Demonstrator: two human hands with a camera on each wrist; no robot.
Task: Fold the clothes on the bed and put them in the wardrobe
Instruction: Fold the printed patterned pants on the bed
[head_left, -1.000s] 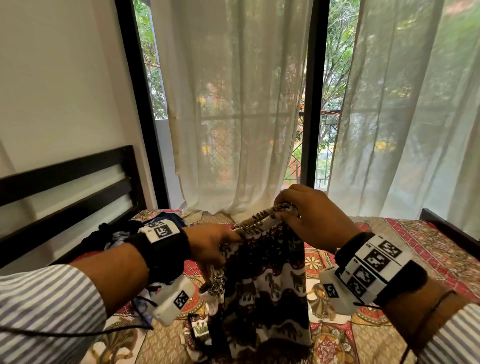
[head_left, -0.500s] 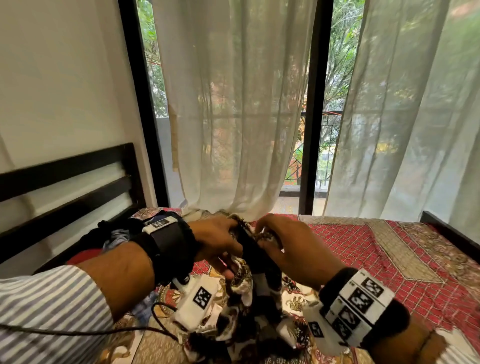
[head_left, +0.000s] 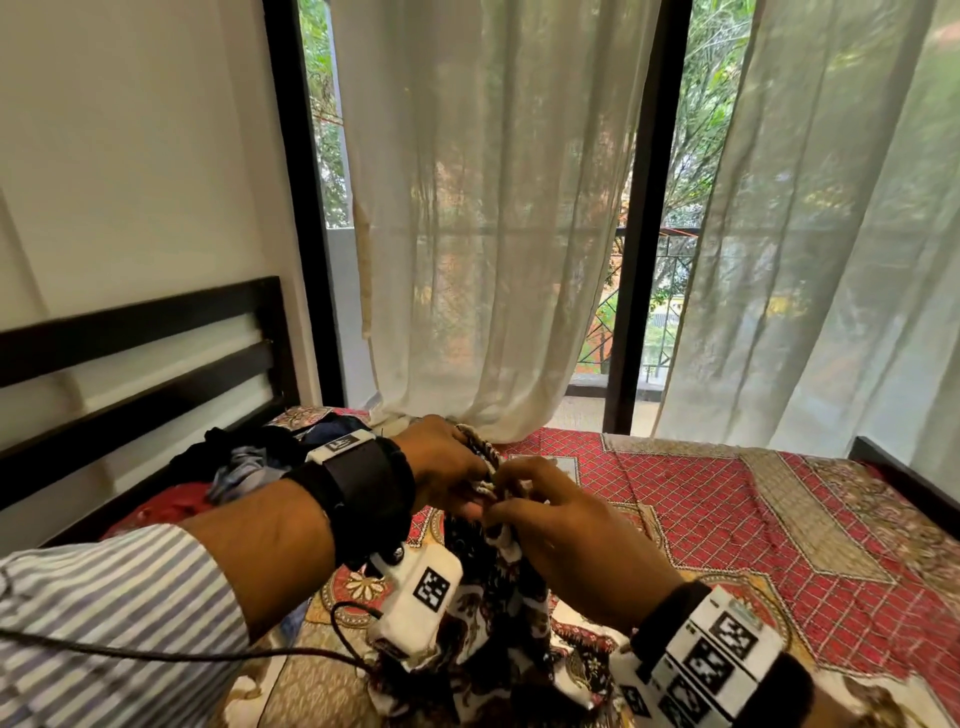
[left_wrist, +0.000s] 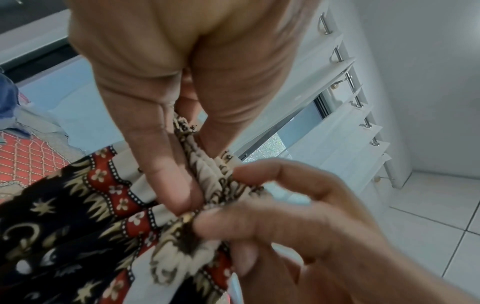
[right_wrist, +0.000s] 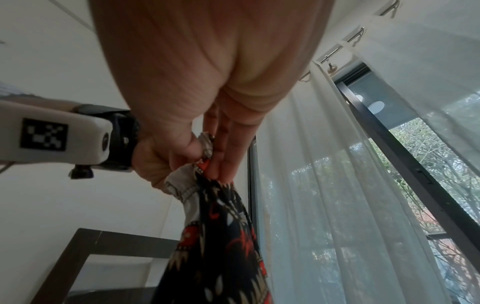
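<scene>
Left hand (head_left: 447, 467) and right hand (head_left: 566, 525) pinch gathered patterned garment (head_left: 488, 613).

Sheer white curtains (head_left: 498, 218) hang over a dark-framed window (head_left: 631, 260), their hems reaching the far edge of the bed; green trees (head_left: 701, 130) show through the gaps. A dark slatted headboard (head_left: 140, 358) stands at the left edge against a cream wall (head_left: 135, 156). White floor tiles (left_wrist: 441, 216) appear in the left wrist view.

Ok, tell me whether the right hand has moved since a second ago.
Yes. The right hand has dropped and closed leftward onto the left hand; it was level with the curtain hem, now below it over the bedspread.
</scene>
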